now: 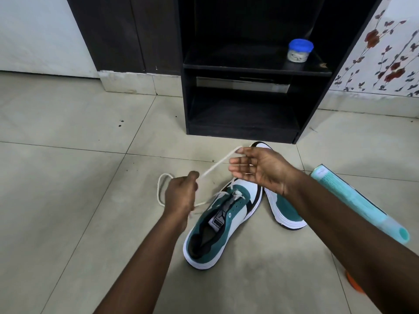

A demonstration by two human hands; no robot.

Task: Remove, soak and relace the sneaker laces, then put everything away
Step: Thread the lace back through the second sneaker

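Tiled floor (68, 177), seen from above. Two green-and-white sneakers side by side near the foot of a dark shelf unit (249, 98).

Near sneaker (223, 225): upright, toe toward the shelf unit, tongue showing, most eyelets bare. White lace (217, 165) partly out, one stretch taut in the air between both hands, a slack loop lying on the floor left of the left hand, the rest trailing down to the sneaker's eyelets.

Left hand (180, 196): clenched around the lace, knuckles up, just left of the near sneaker's toe end.

Right hand (258, 168): palm turned left, fingers loosely spread, lace end pinched at the upper fingertips; hovering over both toe ends, hiding part of each.

Far sneaker (284, 207): right of the first, tipped onto its side, largely covered by the right forearm.

Around: pale green tube-like container (353, 200) lying on the floor at right, beside the right forearm. Orange object (354, 284) at lower right, mostly hidden behind the arm; cannot tell what. Small clear jar with blue lid (299, 50) on the shelf unit's middle shelf, toward its right edge. Floral wall covering (385, 53) at right.
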